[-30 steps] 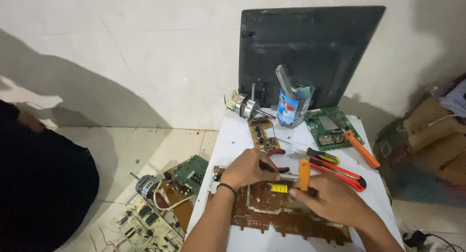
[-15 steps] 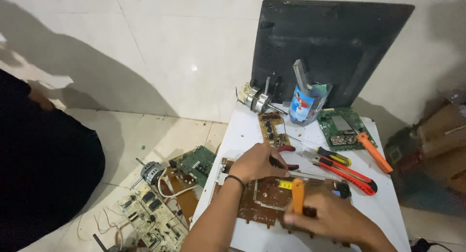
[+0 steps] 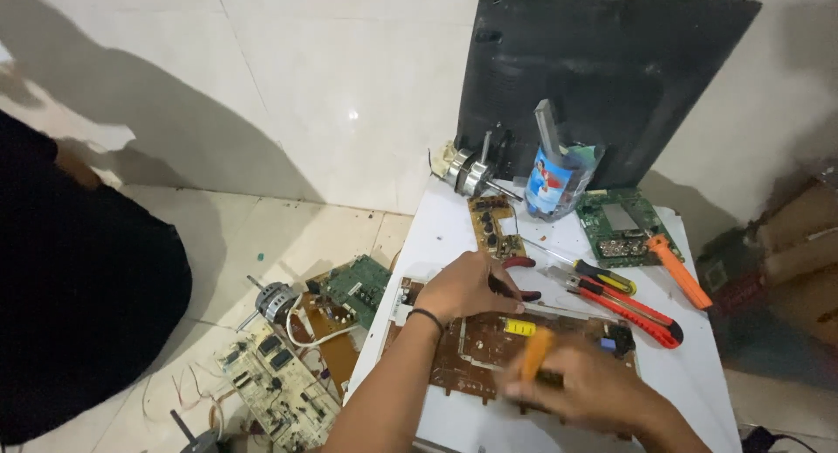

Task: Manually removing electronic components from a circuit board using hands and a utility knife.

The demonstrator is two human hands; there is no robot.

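Two hands work on a brown circuit board point(image 3: 489, 353). Left hand point(image 3: 467, 284) presses flat at its 11 o'clock corner; right hand point(image 3: 585, 392), blurred, grips an orange-handled tool point(image 3: 534, 353).

right hand point(image 3: 594, 387) with orange-handled tool point(image 3: 534, 355) drawn back lower over brown circuit board point(image 3: 489, 348), now blurred

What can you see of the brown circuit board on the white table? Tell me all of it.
The brown circuit board lies flat at the near end of the white table, copper-coloured side up, with pale traces and a small yellow part on it. The left hand rests on its far left edge; the right hand, blurred, holds an orange-handled tool over its near right part. Red-handled pliers lie just beyond it.
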